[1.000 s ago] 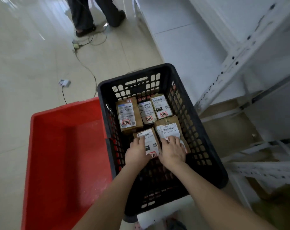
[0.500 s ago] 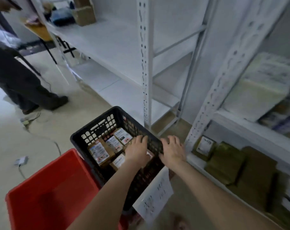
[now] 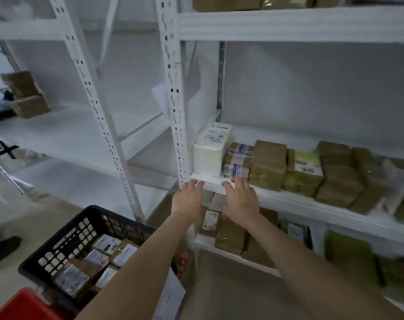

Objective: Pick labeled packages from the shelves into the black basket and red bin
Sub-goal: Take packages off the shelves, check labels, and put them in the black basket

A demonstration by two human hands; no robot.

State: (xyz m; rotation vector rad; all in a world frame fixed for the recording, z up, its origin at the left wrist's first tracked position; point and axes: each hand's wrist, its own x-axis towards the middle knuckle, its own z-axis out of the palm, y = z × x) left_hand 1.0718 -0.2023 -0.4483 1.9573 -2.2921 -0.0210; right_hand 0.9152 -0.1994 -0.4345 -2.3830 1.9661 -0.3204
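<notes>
While left hand (image 3: 189, 200) and right hand (image 3: 240, 202) hover empty, fingers spread, at mid-frame, the taped package (image 3: 238, 159) looks light and stiff, best gripped across its sides.

White shelves (image 3: 288, 24) have uprights (image 3: 173, 100) punched with dark slots. At 7 o'clock, the black basket (image 3: 64, 241), lattice-walled, holds brown packages (image 3: 71, 278) with white labels; the red bin (image 3: 18, 306) is plain. At 3 o'clock lie brown parcels (image 3: 268, 167) and olive-green ones.
</notes>
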